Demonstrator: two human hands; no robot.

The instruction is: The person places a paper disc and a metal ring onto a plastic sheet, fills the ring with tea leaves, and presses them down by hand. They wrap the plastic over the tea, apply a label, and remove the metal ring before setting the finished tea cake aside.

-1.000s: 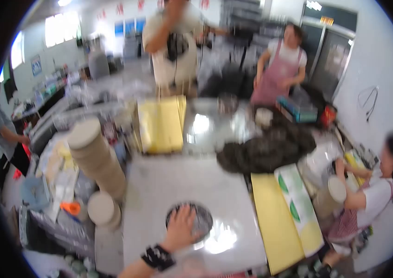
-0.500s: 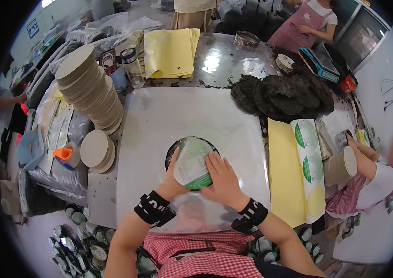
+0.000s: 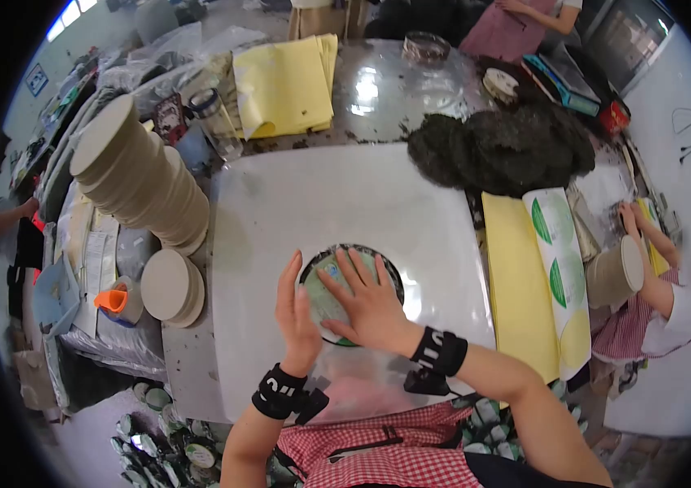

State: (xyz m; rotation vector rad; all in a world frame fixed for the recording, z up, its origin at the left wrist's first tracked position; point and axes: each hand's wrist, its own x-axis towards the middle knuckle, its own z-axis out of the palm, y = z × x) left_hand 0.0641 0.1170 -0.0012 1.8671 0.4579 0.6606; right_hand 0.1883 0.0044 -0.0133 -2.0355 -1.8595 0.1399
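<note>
On the pale work sheet (image 3: 280, 195) in front of me lies a dark pressed cake (image 3: 398, 285), round and flat. A green and white paper label (image 3: 323, 307) covers most of its top. My right hand (image 3: 368, 307) rests flat across the label with its fingers spread, hiding its middle and right side. Just off the cake's left edge, my left hand (image 3: 297, 317) is held edgewise, fingers stretched out and the thumb apart, holding nothing.
Tall stacks of round cards (image 3: 138, 179) and a lower card stack (image 3: 170, 286) stand left. Dark cakes (image 3: 504, 150) are heaped at back right. Yellow paper (image 3: 516, 285) and printed label sheets (image 3: 557, 276) lie right, near a co-worker's arm (image 3: 655, 281). Wrapped cakes (image 3: 170, 447) cover the floor.
My right hand has slid from the label's right edge to flat over its middle. My left hand has let go of the label's left edge and turned edgewise. The label now lies flatter.
</note>
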